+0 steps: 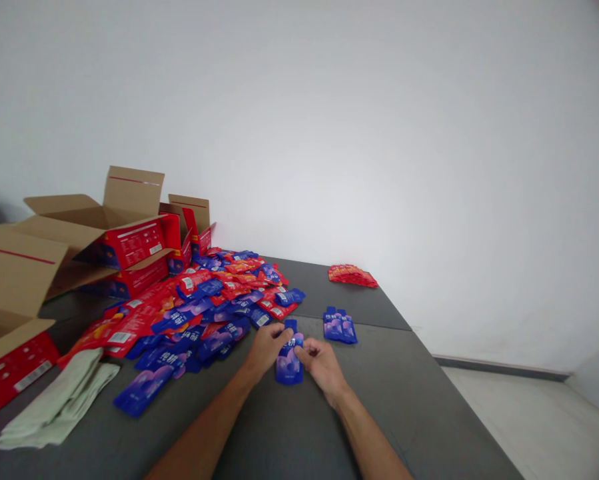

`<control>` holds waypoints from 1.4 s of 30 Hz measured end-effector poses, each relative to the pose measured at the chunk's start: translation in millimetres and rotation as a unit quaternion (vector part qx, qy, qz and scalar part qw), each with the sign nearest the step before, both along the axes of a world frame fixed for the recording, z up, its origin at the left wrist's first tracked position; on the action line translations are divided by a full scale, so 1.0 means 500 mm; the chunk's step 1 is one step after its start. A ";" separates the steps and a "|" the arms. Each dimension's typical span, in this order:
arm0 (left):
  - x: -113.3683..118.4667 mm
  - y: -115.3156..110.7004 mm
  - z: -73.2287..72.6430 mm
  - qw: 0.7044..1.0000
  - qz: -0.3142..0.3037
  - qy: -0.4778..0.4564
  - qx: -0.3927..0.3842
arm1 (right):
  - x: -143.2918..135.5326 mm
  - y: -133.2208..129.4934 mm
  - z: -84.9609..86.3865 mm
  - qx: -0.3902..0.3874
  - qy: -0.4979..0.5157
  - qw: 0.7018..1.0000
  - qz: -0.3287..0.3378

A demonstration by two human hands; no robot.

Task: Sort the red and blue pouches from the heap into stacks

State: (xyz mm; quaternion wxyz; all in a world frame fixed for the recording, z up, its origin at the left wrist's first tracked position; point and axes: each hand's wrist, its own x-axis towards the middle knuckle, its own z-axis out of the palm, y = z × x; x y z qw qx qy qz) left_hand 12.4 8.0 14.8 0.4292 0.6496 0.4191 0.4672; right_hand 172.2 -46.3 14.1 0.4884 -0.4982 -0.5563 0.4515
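Note:
A blue pouch [289,369] with a purple-pink print and white lettering stands out between my two hands, its long side pointing away from me. My left hand [268,348] pinches its upper left edge, thumb on the front. On the opposite edge, my right hand [321,364] is closed with thumb and fingers at the pouch's side. Just beyond my right hand, a pair of blue pouches [340,325] lies overlapping on the dark table [379,393]. To the left of my hands spreads a heap of mixed red and blue pouches [214,300].
A stack of red-orange pouches [352,275] lies by the table's far right edge. Open red cartons [136,243] with brown flaps stand at the left, another carton [19,373] nearer me. A folded pale green cloth [54,403] rests at the front left. Behind is a white wall [379,133].

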 end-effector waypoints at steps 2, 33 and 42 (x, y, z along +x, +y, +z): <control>0.000 0.001 0.000 1.000 0.008 0.011 0.010 | 0.000 0.000 -0.004 0.004 -0.009 1.000 0.005; 0.010 -0.022 -0.002 0.966 -0.146 -0.070 -0.202 | 0.008 0.006 -0.003 -0.006 0.035 0.999 0.006; 0.015 -0.006 -0.039 0.976 -0.027 -0.120 -0.182 | 0.012 0.023 -0.030 -0.021 0.033 0.998 -0.053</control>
